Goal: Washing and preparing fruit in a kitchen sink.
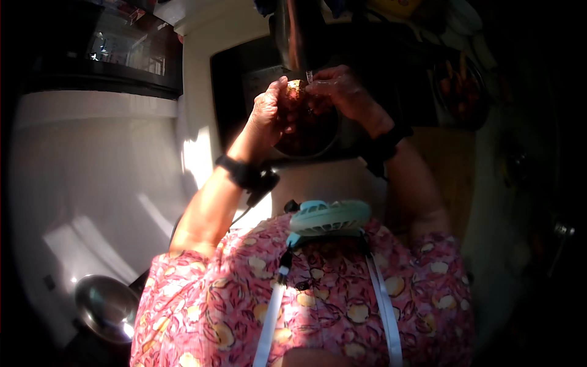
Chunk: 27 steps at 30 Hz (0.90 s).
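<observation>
In the head view, my left hand (267,108) holds a round reddish-yellow piece of produce (295,89), lit by sunlight, between thumb and fingers. Close to its right side, my right hand (341,91) pinches a small clear ridged object (309,76) that I cannot name exactly. Both hands are over a round bowl (306,155) in the dark sink (224,91). The bowl's contents look dark red, but shadow hides most of them. Just above the hands hangs a shiny metal faucet (291,41).
To the right stands a bowl of reddish items (461,94) with light sticks or handles. A brown board (440,174) lies on the counter. A pale blue fan (330,216) hangs at my chest, and a metal bowl (107,307) is at lower left.
</observation>
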Available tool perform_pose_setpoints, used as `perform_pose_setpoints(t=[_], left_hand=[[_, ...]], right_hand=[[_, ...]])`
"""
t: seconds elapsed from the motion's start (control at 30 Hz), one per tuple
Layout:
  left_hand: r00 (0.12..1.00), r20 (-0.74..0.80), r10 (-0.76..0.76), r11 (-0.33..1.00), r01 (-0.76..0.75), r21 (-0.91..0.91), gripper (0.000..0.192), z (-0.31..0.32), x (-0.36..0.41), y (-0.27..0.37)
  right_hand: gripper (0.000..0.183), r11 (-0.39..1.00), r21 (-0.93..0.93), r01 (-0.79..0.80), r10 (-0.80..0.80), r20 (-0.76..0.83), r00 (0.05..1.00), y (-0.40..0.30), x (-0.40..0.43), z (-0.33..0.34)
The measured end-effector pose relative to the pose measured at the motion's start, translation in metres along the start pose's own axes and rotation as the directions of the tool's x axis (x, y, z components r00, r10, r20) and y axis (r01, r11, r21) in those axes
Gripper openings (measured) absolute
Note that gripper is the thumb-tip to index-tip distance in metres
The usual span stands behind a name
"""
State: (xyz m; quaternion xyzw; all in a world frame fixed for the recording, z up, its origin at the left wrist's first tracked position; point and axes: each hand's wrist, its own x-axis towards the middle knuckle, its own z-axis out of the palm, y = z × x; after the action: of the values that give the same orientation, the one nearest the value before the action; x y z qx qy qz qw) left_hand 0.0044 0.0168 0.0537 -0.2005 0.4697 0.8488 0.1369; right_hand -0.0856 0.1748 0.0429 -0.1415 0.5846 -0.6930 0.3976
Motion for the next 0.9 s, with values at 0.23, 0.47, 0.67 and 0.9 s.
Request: perform_pose_setpoints(t=[0.23,0.47,0.67,0.9], left_hand=[[0.994,0.054,-0.092,0.994,0.095,-0.051,0.034,-0.003,0.005,-0.005],[0.997,0.030,-0.069,0.997,0.069,0.016,0.038,0.005,-0.003,0.000],[0.994,0.005,-0.112,0.993,0.112,-0.042,0.040,0.006,-0.003,-0.002],[0.999,0.041,0.031,0.998,-0.028,-0.052,0.036,0.002,-0.002,-0.010]], right_hand=[[0.023,0.990,-0.128,-0.052,0.047,-0.043,0.998,-0.001,-0.005,0.001],[0.026,0.998,-0.058,-0.004,0.003,-0.009,1.000,0.005,-0.009,0.004],[0.026,0.999,-0.040,-0.004,0.004,-0.001,1.000,0.019,-0.005,0.000],[0.026,1.000,-0.008,0.027,-0.028,-0.100,0.995,0.011,-0.011,0.010]])
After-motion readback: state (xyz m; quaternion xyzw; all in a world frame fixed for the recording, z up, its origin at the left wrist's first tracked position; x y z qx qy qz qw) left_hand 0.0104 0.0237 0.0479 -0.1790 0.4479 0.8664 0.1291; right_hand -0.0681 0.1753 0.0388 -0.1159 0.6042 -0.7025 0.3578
